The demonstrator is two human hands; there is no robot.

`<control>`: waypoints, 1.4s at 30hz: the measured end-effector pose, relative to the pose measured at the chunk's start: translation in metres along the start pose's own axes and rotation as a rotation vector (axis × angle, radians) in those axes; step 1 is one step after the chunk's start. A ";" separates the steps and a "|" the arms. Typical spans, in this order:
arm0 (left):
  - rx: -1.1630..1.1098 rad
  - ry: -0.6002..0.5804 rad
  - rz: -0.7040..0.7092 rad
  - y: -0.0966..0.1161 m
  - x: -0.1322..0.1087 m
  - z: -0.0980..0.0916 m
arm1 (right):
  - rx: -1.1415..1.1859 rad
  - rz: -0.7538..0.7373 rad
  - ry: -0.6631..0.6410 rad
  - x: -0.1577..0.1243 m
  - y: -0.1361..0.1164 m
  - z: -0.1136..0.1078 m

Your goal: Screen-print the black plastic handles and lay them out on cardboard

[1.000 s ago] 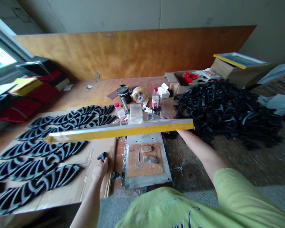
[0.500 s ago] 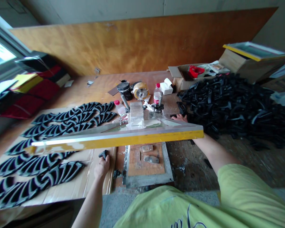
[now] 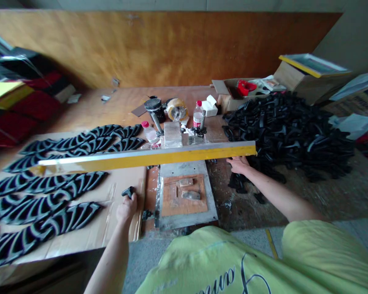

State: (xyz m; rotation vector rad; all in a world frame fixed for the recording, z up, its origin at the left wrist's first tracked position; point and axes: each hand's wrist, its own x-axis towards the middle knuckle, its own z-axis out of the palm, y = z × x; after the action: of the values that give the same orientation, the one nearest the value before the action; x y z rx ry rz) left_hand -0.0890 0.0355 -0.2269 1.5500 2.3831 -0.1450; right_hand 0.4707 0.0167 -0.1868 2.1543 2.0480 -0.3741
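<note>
left hand (image 3: 126, 208): grip pinching black plastic piece (image 3: 128, 191) | right hand (image 3: 239, 165): grip unclear, perhaps spread

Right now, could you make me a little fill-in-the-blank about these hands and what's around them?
The left hand grips a small piece coloured ____.
The long edge of the raised frame, just above the right hand, is painted ____.
Beyond that edge, a small bottle has a ____ cap.

Missing words: black; yellow; red.
</note>
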 end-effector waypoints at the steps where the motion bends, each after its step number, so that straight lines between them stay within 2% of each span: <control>1: 0.015 -0.018 0.001 0.000 0.001 0.000 | -0.076 -0.013 -0.051 -0.007 0.001 0.003; 3: 0.037 -0.067 0.005 -0.002 0.003 0.001 | -0.186 -0.057 -0.096 -0.021 0.003 0.008; 5: 0.033 -0.076 0.012 -0.003 0.005 0.002 | -0.205 -0.093 -0.046 -0.035 0.004 0.011; 8: 0.035 -0.054 0.012 -0.006 0.006 0.003 | -0.180 -0.107 0.091 -0.055 0.008 0.014; 13: 0.018 0.006 0.073 -0.006 0.005 0.007 | -0.139 -0.023 0.352 -0.087 0.014 0.022; 19: -0.003 0.092 0.148 -0.001 0.011 0.012 | -0.069 0.111 0.573 -0.102 0.029 0.033; 23: -0.006 0.129 0.173 -0.001 0.013 0.011 | 0.147 0.214 0.692 -0.105 0.039 0.021; 26: -0.011 0.141 0.186 -0.003 0.014 0.008 | 0.272 0.217 0.809 -0.109 0.033 0.000; 29: -0.026 0.155 0.212 -0.004 0.016 0.008 | 0.336 0.109 0.848 -0.110 0.006 -0.018; 33: -0.060 0.190 0.247 -0.006 0.014 0.011 | 0.324 -0.128 0.733 -0.100 -0.058 -0.024; 38: -0.128 0.308 0.239 -0.016 0.000 0.017 | 0.221 -0.433 0.532 -0.079 -0.167 -0.004; 42: -0.229 0.432 0.279 -0.026 -0.013 0.022 | 0.131 -0.542 0.401 -0.069 -0.243 0.018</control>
State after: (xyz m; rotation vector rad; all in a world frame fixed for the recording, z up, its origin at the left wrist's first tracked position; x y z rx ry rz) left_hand -0.1041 0.0082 -0.2459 1.9252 2.3349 0.5545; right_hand 0.2247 -0.0394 -0.1686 1.8152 2.9087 -0.1367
